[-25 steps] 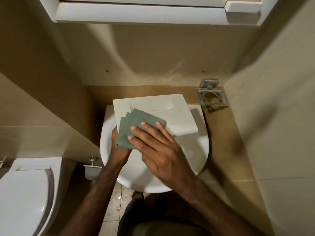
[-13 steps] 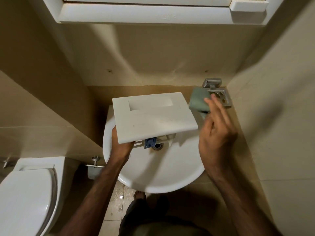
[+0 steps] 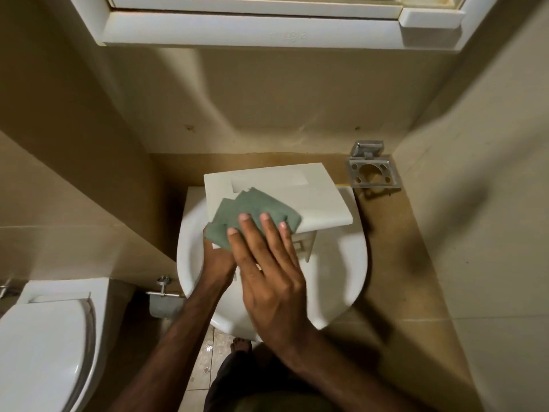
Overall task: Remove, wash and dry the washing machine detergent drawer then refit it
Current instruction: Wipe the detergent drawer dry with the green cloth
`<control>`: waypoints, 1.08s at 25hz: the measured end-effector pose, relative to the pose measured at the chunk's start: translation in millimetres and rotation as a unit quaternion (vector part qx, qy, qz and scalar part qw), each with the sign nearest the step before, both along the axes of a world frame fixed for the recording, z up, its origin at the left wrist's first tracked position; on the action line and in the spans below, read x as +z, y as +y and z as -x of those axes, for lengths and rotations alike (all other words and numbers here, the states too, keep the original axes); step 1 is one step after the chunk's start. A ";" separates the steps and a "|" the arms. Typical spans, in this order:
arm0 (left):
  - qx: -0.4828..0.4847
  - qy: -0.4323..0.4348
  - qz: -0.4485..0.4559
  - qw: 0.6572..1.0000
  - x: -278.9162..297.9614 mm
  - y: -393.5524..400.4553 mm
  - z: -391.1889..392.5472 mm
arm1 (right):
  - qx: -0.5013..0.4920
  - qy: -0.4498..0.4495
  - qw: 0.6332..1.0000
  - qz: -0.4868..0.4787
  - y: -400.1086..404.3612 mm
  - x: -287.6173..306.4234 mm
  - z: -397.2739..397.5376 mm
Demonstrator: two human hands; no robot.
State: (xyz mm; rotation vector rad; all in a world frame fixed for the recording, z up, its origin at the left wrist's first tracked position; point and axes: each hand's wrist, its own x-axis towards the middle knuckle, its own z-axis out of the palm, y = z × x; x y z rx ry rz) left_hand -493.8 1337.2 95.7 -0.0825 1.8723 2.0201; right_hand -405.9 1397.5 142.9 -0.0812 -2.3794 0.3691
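Observation:
The white detergent drawer [image 3: 312, 200] is held over the white basin [image 3: 335, 281], its flat front panel facing up. My left hand [image 3: 218, 260] grips the drawer's near left corner from below and is mostly hidden. My right hand [image 3: 267, 263] lies flat, fingers spread, pressing a green cloth [image 3: 252, 211] onto the panel's near left part. Part of the drawer's compartment body shows under the panel's near edge.
A metal holder [image 3: 372, 172] is fixed to the wall at the basin's right. A white cabinet [image 3: 267, 28] hangs above. A toilet [image 3: 44, 346] stands at the lower left, with a metal paper holder [image 3: 163, 289] between it and the basin. Walls close in on both sides.
Half a second ago my right hand held the cloth out by the metal holder at the right. It has come back left and presses the cloth on the drawer panel again.

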 end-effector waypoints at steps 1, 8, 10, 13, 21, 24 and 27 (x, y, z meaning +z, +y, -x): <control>-0.002 -0.006 0.030 1.000 11.6 -1.1 -10.2 | 0.023 -0.001 1.000 -0.009 -7.5 -0.6 7.6; 0.012 0.079 0.109 0.991 35.7 16.9 -0.2 | 0.128 -0.011 0.983 -0.129 65.4 -7.7 4.2; 0.030 0.083 0.054 0.995 7.2 -6.5 11.8 | 0.069 -0.012 0.992 -0.103 102.4 -13.1 -5.7; 0.044 0.131 0.026 0.990 9.5 -40.3 35.5 | -0.052 -0.029 0.995 0.085 134.7 -9.5 -13.6; -0.054 0.195 0.015 0.979 11.0 -22.5 28.3 | 0.058 -0.054 0.995 0.068 67.4 37.4 29.2; -0.071 0.182 -0.007 0.981 16.2 -21.4 28.0 | 0.082 -0.100 0.991 0.027 81.7 45.1 34.5; -0.078 0.188 0.014 0.979 14.8 -19.6 31.9 | -0.016 -0.108 0.994 0.006 113.8 47.2 33.9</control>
